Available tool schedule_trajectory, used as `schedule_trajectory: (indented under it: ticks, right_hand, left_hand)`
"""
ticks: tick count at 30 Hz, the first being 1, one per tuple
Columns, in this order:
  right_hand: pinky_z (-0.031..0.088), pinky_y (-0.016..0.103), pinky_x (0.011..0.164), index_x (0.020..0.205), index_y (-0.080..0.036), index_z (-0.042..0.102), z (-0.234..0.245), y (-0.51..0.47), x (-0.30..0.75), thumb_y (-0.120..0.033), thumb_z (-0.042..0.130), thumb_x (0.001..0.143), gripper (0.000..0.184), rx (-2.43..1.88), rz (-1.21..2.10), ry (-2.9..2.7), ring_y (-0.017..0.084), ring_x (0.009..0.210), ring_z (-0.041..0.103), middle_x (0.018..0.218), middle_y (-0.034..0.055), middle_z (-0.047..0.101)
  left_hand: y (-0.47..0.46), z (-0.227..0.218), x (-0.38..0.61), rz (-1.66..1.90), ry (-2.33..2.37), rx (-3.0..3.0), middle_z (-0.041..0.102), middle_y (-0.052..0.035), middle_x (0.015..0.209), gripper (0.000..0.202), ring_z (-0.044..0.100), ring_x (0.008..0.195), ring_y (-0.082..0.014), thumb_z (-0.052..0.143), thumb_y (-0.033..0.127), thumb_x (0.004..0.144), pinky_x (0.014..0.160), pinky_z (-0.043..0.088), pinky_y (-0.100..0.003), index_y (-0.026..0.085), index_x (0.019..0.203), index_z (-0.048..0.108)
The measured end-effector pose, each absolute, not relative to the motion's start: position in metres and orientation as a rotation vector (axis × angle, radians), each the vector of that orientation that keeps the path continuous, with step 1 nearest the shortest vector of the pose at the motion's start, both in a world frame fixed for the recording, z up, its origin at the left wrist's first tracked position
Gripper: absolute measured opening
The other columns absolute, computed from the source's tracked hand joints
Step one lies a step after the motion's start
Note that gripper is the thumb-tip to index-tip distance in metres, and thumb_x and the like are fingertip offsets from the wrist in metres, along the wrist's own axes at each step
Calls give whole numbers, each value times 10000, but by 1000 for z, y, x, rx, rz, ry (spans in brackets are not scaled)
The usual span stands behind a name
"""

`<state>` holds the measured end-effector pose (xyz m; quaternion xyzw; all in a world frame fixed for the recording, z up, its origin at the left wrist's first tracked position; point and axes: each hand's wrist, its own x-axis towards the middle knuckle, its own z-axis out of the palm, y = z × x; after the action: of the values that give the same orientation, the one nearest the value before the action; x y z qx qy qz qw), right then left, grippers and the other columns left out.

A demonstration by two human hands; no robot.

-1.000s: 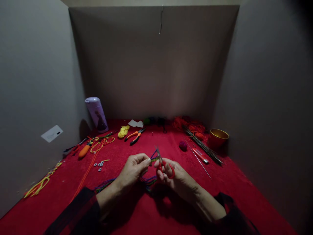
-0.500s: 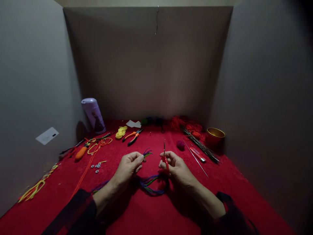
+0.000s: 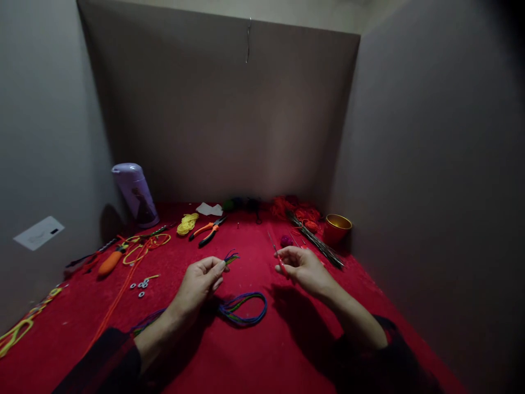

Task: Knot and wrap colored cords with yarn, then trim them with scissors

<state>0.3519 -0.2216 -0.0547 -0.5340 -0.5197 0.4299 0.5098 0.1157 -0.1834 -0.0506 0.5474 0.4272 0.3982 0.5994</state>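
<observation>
Blue, purple and green cords (image 3: 249,322) lie in a loop on the red cloth, running back under my left wrist. My left hand (image 3: 200,282) pinches a bundle of these cords, and their short cut-looking ends (image 3: 232,258) stick out past thumb and forefinger. Small red-handled scissors (image 3: 281,265) are in my right hand (image 3: 305,272), blades pointing up and away; its fingers wrap the handles. A gap separates the scissors from the cord ends. How the cords run beneath my left palm is hidden.
Pliers (image 3: 208,231), yellow yarn (image 3: 187,224) and a purple bottle (image 3: 137,197) stand or lie at back left. Several metal rings (image 3: 141,285) lie left. A dark stick bundle (image 3: 318,241), red yarn (image 3: 301,210) and a gold-lined bowl (image 3: 337,227) sit right. Grey panels enclose three sides.
The view has swung to the right and tilted. My right hand, with the scissors, has moved away from the cord ends and the loop. My left hand keeps its pinch.
</observation>
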Motion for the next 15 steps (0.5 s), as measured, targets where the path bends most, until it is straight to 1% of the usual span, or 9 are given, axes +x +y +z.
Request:
schedule_trajectory:
  ticks: [3,6,8,10,12,15]
  right_hand:
    - [327,248,476,784,-171,592,-54,-226,375,-233,677,627,189,-1462,927,-1338,98,475,444,579,-33,541]
    - [322,250,490,785,-169,605,-54,-228,389,-204,632,642,149,-1689,678,-1466,124,515,471,586,-14,558]
    - [314,252,509,777,-164,614,-53,-229,393,-157,599,642,137,-1843,498,-1577,134,542,477,585,-3,565]
    - [300,257,528,730,-159,614,-51,-228,396,-113,558,643,114,-1970,311,-1690,141,565,482,598,14,581]
    - [291,264,547,697,-156,618,-49,-225,400,-95,525,660,117,-2074,153,-1757,149,597,502,642,40,608]
    - [295,266,574,741,-155,637,-48,-219,411,-100,496,710,154,-2221,43,-1765,164,669,545,743,74,644]
  left_hand:
    - [-184,-51,116,922,987,1273,322,97,429,406,220,369,-33,672,531,643,369,121,-164,147,673,544]
    - [-184,-52,116,898,984,1288,338,96,409,411,207,359,-33,651,545,659,362,124,-163,149,687,544]
    - [-183,-52,116,895,988,1298,342,95,409,413,214,361,-33,647,545,666,362,129,-161,144,698,550]
    - [-183,-51,116,899,990,1297,339,95,414,417,218,366,-34,649,545,664,364,129,-160,141,700,554]
    - [-184,-50,116,901,987,1291,335,95,416,420,214,368,-34,649,548,662,365,124,-162,140,700,555]
    - [-185,-49,116,888,978,1288,326,96,409,414,207,363,-36,645,546,668,366,118,-165,143,702,555]
